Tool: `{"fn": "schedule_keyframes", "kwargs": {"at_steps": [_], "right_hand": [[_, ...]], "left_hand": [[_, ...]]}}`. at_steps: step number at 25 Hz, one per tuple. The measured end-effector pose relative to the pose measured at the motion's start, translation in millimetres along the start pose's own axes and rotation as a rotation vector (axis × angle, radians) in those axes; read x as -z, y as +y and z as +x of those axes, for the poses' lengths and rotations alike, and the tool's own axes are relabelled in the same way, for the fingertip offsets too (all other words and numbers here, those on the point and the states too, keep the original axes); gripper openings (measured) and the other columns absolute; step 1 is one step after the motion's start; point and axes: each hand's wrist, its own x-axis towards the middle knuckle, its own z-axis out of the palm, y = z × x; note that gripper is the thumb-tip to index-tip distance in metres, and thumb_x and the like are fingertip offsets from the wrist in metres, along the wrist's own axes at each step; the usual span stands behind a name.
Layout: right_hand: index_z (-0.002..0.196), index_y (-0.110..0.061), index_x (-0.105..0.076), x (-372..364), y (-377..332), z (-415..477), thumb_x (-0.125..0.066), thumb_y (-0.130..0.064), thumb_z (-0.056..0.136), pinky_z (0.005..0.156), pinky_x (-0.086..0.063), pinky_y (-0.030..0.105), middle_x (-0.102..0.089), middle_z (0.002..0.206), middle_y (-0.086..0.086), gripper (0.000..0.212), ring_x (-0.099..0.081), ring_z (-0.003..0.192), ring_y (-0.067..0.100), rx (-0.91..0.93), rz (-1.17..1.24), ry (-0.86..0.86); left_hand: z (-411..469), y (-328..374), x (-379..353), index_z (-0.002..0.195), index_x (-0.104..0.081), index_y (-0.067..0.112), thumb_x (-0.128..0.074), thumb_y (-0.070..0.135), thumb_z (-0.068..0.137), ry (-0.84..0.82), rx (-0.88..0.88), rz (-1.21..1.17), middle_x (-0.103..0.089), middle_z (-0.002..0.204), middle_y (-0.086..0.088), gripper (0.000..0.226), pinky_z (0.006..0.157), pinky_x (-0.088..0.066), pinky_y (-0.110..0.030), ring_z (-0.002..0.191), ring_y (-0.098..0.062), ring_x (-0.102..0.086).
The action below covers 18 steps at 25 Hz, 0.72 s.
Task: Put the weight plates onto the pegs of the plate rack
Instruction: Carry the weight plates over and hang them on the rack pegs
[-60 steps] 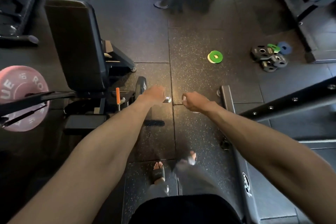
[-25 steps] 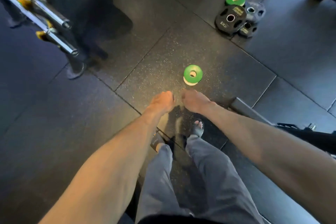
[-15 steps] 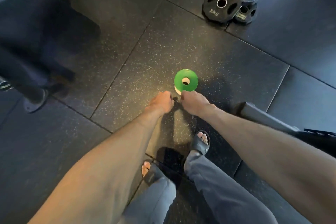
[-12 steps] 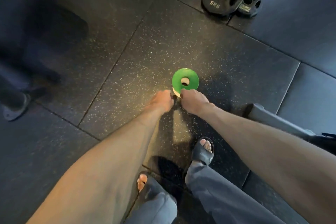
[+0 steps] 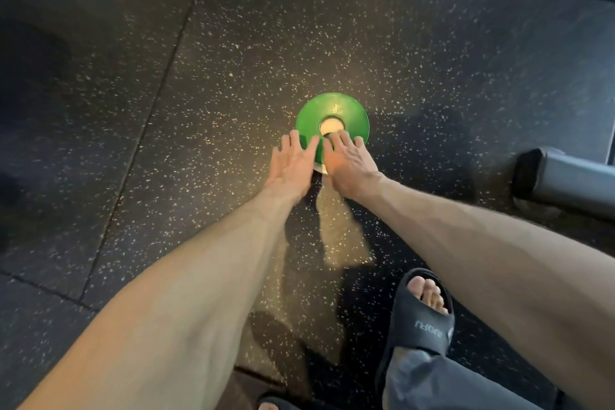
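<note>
A small green weight plate [image 5: 346,111] lies flat on the speckled rubber floor, stacked on a pale plate whose edge [image 5: 320,169] peeks out below it. My left hand [image 5: 290,165] reaches over the green plate's near left edge with fingers spread. My right hand [image 5: 347,163] rests over its near edge, fingertips at the centre hole. Neither hand has closed around the plates. No rack or pegs are in view.
A grey steel frame foot [image 5: 562,181] lies on the floor at the right. My right foot in a black slide sandal [image 5: 421,313] stands at the lower right; the other sandal's toe [image 5: 271,404] shows at the bottom edge.
I have stepped and bent down toward the green plate. Both fists have opened and now reach onto it. The pile of black plates has slid out of the top of view.
</note>
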Motion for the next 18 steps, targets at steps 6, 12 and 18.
{"fn": "schedule_keyframes", "kwargs": {"at_steps": [6,12,18], "right_hand": [[0.139,0.005,-0.038,-27.6,13.5,19.4,-0.050,-0.010,0.087,0.108,-0.032,0.059,-0.050,0.130,0.020,0.055,-0.042,0.124,0.036,0.039,-0.103,0.167],[0.108,0.003,-0.059,-33.0,16.9,7.0,-0.053,-0.003,0.081,0.100,-0.041,0.055,-0.063,0.101,0.018,0.028,-0.055,0.096,0.033,0.175,-0.087,0.262],[0.113,-0.004,-0.053,-22.2,31.5,4.5,-0.059,-0.051,0.080,0.100,-0.039,0.045,-0.060,0.106,0.010,0.057,-0.053,0.097,0.026,0.251,-0.051,0.194]], "left_hand": [[38.2,-5.4,-24.1,0.146,-0.028,0.025,-0.081,0.024,0.071,0.174,-0.111,0.263,-0.026,0.147,-0.026,0.091,0.103,-0.034,-0.049,0.134,-0.040,-0.028],[30.1,-5.3,-29.6,0.142,-0.029,0.026,-0.080,0.037,0.071,0.188,-0.180,0.292,-0.018,0.152,-0.027,0.088,0.109,-0.029,-0.053,0.140,-0.043,-0.020],[25.0,-15.5,-35.6,0.143,-0.028,0.021,-0.081,0.017,0.063,0.292,-0.215,0.123,-0.029,0.146,-0.022,0.097,0.104,-0.033,-0.047,0.133,-0.038,-0.031]]}}
